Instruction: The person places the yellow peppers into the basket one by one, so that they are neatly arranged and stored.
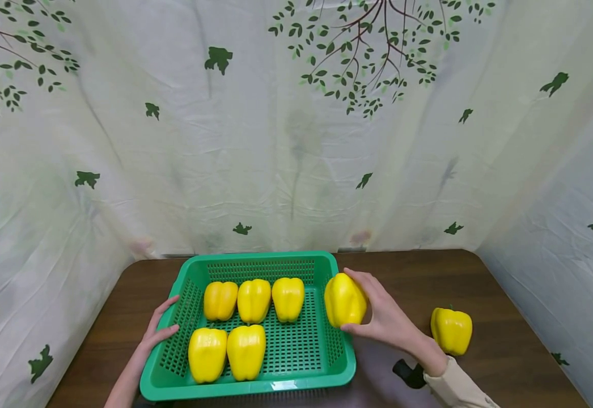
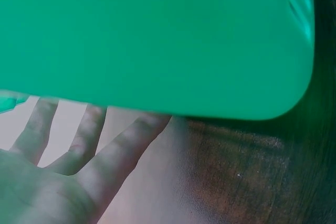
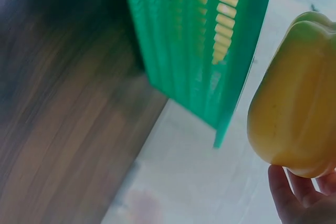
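A green plastic basket [image 1: 248,387] with perforated walls stands on the table. Five yellow bell peppers sit in it: three in the far row, such as this bell pepper [image 1: 254,301], and two in the near row at the left. My right hand [image 1: 390,320] grips another yellow bell pepper [image 1: 346,300] over the basket's right rim, thumb and fingers on its sides; the right wrist view shows this bell pepper [image 3: 294,103] beside the basket wall. My left hand [image 1: 153,334] rests at the basket's left rim, fingers straight and spread, their tips hidden behind the rim in the left wrist view.
One more yellow bell pepper [image 1: 452,331] lies on the brown wooden table [image 1: 403,272], right of my right forearm. A white curtain [image 1: 276,141] with printed leaves surrounds the table at the back and sides. A dark strap-like object [image 1: 410,374] shows beside my right wrist.
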{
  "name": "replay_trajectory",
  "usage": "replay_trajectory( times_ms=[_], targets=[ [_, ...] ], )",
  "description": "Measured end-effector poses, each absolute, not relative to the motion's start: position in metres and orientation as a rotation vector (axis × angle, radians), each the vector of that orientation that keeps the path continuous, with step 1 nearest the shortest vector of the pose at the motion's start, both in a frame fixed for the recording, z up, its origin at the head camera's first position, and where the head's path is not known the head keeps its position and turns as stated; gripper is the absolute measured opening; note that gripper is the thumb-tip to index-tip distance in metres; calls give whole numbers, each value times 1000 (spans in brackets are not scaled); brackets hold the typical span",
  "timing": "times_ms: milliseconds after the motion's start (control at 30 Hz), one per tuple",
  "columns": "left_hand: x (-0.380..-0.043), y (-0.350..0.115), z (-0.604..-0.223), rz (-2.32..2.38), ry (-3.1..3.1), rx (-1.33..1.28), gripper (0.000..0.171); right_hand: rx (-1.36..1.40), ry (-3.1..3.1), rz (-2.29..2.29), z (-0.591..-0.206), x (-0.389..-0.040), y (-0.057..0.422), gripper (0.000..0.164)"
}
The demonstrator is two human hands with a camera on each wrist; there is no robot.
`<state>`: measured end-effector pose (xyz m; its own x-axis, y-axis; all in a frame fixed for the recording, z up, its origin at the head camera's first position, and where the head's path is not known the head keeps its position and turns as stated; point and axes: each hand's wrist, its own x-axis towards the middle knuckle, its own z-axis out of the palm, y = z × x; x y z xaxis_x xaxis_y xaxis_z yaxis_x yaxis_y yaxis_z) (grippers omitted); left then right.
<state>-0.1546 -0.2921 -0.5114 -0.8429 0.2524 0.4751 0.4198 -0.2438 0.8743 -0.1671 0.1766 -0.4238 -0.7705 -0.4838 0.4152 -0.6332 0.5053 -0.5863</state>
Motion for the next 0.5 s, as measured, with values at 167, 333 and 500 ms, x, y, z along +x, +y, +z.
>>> replay_trajectory(
  times_ms=[167,333,500],
  targets=[
    [-154,-292,-511,-2255,-1872,-796,70,1039,-2552,1143,-422,-163,160,91],
    [-153,-292,-511,-2262,-1879,-765,69,1073,-2593,1148,-421,-160,146,90],
    [-151,-291,-510,-2260,-1876,-743,69,1082,-2649,1152,-423,-157,135,89]
  ],
)
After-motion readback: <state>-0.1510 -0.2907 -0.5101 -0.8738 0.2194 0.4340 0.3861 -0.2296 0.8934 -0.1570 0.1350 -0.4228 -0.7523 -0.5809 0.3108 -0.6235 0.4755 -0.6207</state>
